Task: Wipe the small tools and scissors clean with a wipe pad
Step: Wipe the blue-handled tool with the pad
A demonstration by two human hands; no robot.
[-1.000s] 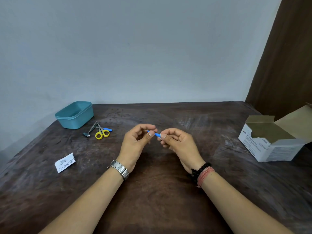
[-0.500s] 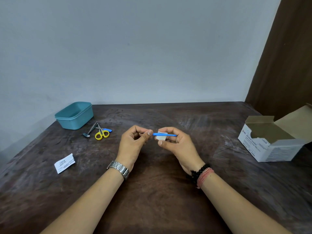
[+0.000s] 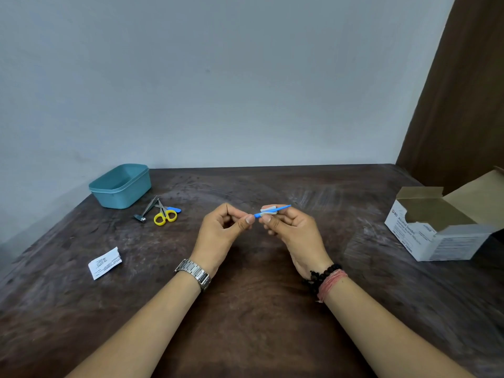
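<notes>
Over the middle of the dark wooden table, my left hand (image 3: 223, 230) pinches the near end of a thin blue tool (image 3: 283, 208). My right hand (image 3: 291, 230) pinches a small white wipe pad (image 3: 268, 211) folded around the tool's shaft. The tool's pointed tip sticks out to the right past my fingers. Further left on the table lie yellow-handled scissors (image 3: 165, 215), a metal nail clipper (image 3: 144, 212) and another blue tool (image 3: 174, 209), close together.
A teal plastic tub (image 3: 120, 188) stands at the back left by the wall. A torn white wipe wrapper (image 3: 105, 263) lies at the left front. An open cardboard box of swabs (image 3: 441, 230) sits at the right edge.
The blue tool has slid further right through the wipe pad, so more of its tip shows beyond my right hand. My left hand stays pinched on its near end.
</notes>
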